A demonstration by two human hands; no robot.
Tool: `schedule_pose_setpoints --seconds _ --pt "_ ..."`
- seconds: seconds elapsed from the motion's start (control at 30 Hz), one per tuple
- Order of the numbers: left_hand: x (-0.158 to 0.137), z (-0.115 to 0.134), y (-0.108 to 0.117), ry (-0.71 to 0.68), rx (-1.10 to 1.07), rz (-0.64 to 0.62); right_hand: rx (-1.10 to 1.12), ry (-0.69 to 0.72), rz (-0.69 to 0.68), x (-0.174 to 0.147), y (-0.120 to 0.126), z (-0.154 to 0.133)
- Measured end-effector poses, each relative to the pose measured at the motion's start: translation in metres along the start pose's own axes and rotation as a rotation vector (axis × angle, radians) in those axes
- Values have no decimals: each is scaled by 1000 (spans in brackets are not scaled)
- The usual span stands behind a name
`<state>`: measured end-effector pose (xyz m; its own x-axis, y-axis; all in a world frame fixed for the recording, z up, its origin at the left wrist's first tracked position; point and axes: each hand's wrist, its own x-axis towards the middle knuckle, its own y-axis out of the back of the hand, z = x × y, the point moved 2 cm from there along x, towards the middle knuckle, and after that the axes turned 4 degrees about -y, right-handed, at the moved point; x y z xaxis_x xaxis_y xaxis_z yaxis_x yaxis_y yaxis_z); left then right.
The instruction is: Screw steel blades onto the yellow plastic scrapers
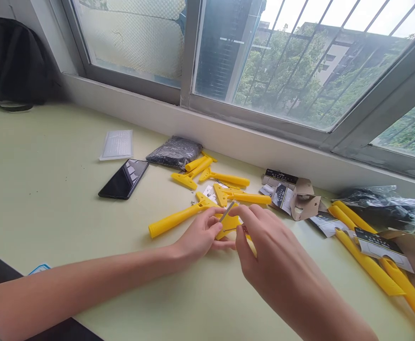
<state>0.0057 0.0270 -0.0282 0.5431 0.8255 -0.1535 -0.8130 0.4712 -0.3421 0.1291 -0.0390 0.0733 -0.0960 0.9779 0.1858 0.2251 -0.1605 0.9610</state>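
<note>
My left hand (202,234) is closed round the head of a yellow plastic scraper (232,221), with a thin grey metal blade (227,211) along its edge. Bent over the same head, my right hand (260,237) pinches a slim screwdriver (233,229). The tip of its metal shaft touches the scraper head near the left fingers. The fingers hide most of the screwdriver's handle. Just beyond the hands lie several yellow scraper pieces, among them a long handle (173,221) and another T-shaped piece (228,179). Small screws (193,202) lie beside them.
A black phone (124,180), a clear plastic case (117,144) and a dark plastic packet (174,152) lie at the back left. Opened cardboard packaging (301,199) and yellow tubular parts (366,260) spread across the right. A window sill borders the table; a black backpack (17,64) stands far left.
</note>
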Motion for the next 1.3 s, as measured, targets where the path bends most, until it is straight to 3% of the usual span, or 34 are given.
schedule_pose_setpoints --seconds 0.47,0.67,0.8,0.9,0.97,1.03,1.17,1.3 --pt "-1 3 -2 -24 23 10 28 25 62 1 1 -4" --pt "0 3 -2 -27 -3 -26 18 -62 -81 7 4 0" --pt "4 2 -4 -69 -29 -45 141 93 27 -1 11 17" --pt "8 5 -4 -253 48 -76 218 244 256 -24 14 40" --pt "11 11 0 -495 257 -98 153 242 422 -44 10 61" --pt "15 16 6 -692 486 -99 73 200 498 -63 -1 85" --pt "29 20 21 -832 773 -127 136 201 555 -87 -29 125" --pt "41 17 24 -869 1063 -116 206 158 523 -88 -45 138"
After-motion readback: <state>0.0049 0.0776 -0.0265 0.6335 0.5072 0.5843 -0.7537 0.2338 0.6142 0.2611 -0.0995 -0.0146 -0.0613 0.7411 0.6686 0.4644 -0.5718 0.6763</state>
